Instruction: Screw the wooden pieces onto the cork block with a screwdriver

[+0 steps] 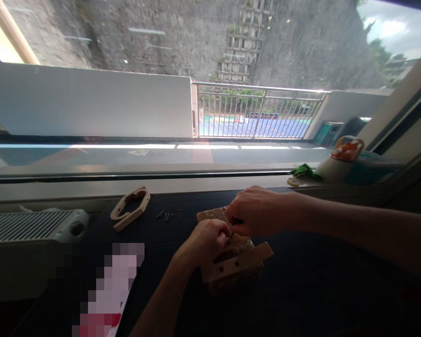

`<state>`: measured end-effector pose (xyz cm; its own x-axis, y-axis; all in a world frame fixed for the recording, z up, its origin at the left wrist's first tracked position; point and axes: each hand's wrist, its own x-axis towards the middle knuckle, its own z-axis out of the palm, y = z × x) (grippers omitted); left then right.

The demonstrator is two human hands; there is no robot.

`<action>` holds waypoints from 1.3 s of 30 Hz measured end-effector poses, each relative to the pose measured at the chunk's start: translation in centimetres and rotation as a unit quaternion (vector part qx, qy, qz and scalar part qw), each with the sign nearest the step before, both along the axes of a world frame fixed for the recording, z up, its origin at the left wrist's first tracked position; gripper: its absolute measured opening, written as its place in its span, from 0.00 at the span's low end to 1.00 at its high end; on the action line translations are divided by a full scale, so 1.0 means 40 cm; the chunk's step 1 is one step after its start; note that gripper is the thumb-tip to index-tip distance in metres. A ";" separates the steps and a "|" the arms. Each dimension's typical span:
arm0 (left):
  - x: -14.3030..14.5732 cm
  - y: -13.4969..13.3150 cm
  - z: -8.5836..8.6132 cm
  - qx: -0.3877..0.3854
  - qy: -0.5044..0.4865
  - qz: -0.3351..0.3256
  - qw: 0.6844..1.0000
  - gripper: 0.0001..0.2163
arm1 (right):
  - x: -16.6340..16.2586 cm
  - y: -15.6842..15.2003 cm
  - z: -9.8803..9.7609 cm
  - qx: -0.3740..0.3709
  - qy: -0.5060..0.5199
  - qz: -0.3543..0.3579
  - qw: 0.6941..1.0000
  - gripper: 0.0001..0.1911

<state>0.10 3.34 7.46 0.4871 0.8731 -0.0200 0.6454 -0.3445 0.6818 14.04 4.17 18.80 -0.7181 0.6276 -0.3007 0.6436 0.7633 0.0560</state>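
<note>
Over a wooden part with two round holes (245, 263), my left hand (205, 241) is closed, its thumb and fingertips pinched at a thin metal piece (231, 238). My right hand (259, 210) is closed just above it, with something dark mostly hidden in its fingers. The wooden part lies on the dark table, tilted a little. Behind the hands is a speckled brown block (210, 214), partly covered by them. Farther left are a few loose screws (167, 216) and a second wooden part, an open angular frame (136, 216).
A dark table (301, 290) stands against the window sill (182, 184). On the sill at right are a green cloth (305, 172), a small round item (293, 182) and a white container (331, 166). At left are a radiator (31, 225) and a blurred-out pinkish flat item (115, 281).
</note>
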 end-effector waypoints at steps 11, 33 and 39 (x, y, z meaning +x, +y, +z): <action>-0.002 0.002 -0.014 -0.007 -0.008 -0.019 1.000 0.09 | 0.059 -0.003 0.012 0.004 0.045 -0.060 0.997 0.10; 0.027 -0.002 -0.005 -0.020 0.069 -0.016 0.997 0.12 | 0.182 -0.037 -0.053 0.032 0.147 -0.069 0.986 0.13; 0.025 -0.017 0.007 -0.031 0.060 -0.012 0.998 0.12 | 0.148 -0.038 -0.061 0.030 0.154 -0.026 0.987 0.13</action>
<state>1.11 2.66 7.73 0.4989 0.8563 -0.1337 0.7156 -0.3199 0.6210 19.98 2.67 16.37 -0.7356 0.6766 -0.0334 0.6758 0.7296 -0.1044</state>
